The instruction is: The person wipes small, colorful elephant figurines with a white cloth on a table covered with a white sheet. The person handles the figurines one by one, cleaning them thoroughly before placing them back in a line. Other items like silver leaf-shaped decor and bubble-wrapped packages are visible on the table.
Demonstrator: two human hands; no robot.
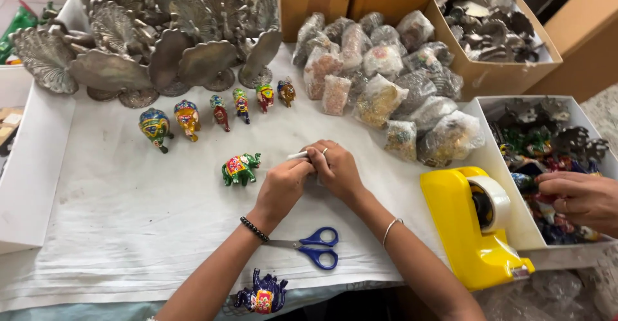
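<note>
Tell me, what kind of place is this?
Probably a handicraft packing or workshop table. Painted elephant figurines stand in a row before metal peacock pieces, with wrapped bundles piled beside cardboard boxes. A yellow tape dispenser and scissors lie near the person's hands.

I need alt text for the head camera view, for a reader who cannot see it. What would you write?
Two hands, left hand and right hand, meet over a white cloth, pinching a small white object beside a green painted elephant figurine. Blue scissors lie near the wrists, a yellow tape dispenser to the right. Another person's hand reaches into a box of figurines.
</note>
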